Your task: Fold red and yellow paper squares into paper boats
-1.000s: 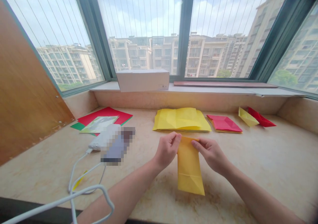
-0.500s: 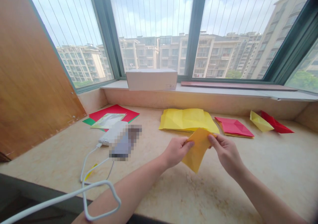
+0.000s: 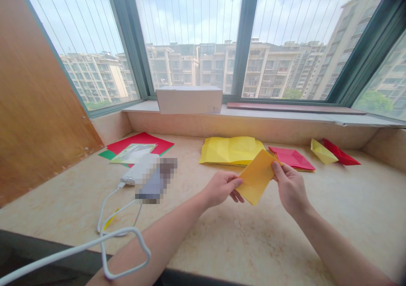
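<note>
The orange-yellow paper (image 3: pixel 256 179) is held aslant between the two hands, in front of the loose yellow sheets (image 3: pixel 231 150). The left hand (image 3: pixel 224 188) pinches its left edge, thumb on the face and fingers curled below; the right hand (image 3: pixel 291 188) is closed in a pinch on the upper right edge. With a hold only at the edges, an uneven pull could skew or crease the paper, or tear it at a thumb. Its upper corner overlaps the yellow sheets in view, so a careless push forward could shift them, or nudge the pink stack (image 3: pixel 292 158) just beyond the right hand. Farther left, a white cable (image 3: pixel 63 254) loops across the left forearm (whether it touches is hard to tell); a snag there could drag the white device (image 3: pixel 138 172) along the counter (image 3: pixel 260 243).
</note>
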A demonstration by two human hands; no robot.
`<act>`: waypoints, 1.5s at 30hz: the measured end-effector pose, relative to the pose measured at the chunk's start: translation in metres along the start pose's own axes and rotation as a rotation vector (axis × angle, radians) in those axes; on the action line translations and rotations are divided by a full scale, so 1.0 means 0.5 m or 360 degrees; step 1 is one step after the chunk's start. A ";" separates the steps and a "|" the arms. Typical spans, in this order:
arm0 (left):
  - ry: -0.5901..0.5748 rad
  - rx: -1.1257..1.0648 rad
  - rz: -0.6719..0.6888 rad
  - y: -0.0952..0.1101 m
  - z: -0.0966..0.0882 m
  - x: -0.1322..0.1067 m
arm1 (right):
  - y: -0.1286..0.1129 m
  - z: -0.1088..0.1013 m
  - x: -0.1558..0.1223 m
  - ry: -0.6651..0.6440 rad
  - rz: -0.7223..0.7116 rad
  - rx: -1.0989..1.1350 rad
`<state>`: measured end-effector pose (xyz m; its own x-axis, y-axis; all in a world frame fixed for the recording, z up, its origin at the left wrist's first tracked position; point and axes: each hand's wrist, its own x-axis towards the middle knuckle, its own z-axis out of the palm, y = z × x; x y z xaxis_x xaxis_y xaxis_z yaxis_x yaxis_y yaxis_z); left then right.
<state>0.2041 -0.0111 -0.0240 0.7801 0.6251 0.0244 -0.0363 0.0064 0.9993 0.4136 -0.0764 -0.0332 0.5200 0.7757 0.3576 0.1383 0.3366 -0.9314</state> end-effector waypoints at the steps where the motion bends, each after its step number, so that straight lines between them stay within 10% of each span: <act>1: 0.0002 -0.0006 0.0012 0.003 0.001 0.000 | -0.003 0.000 0.001 0.0001 0.0011 0.0015; 6: 0.0007 -0.0038 0.0023 0.006 0.009 0.001 | -0.020 0.002 0.004 -0.0011 0.0167 0.0183; 13: 0.0275 -0.0119 0.0075 0.005 0.012 0.004 | -0.041 0.023 -0.017 -0.0614 0.0395 0.0052; 20: 0.0224 -0.0061 0.0022 0.003 0.013 0.001 | -0.037 0.028 -0.020 -0.0380 0.0229 -0.0163; 38: 0.0452 0.0084 0.0254 0.008 0.000 0.004 | -0.047 0.034 -0.036 -0.0963 0.0293 -0.0219; 45: 0.0640 0.0018 0.0354 -0.011 0.000 0.016 | -0.030 0.038 -0.036 -0.0697 0.0038 -0.0380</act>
<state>0.2105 -0.0061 -0.0295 0.4495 0.8637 0.2279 -0.1667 -0.1695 0.9713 0.3863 -0.0854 -0.0243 0.1296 0.9504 0.2828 0.3465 0.2239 -0.9109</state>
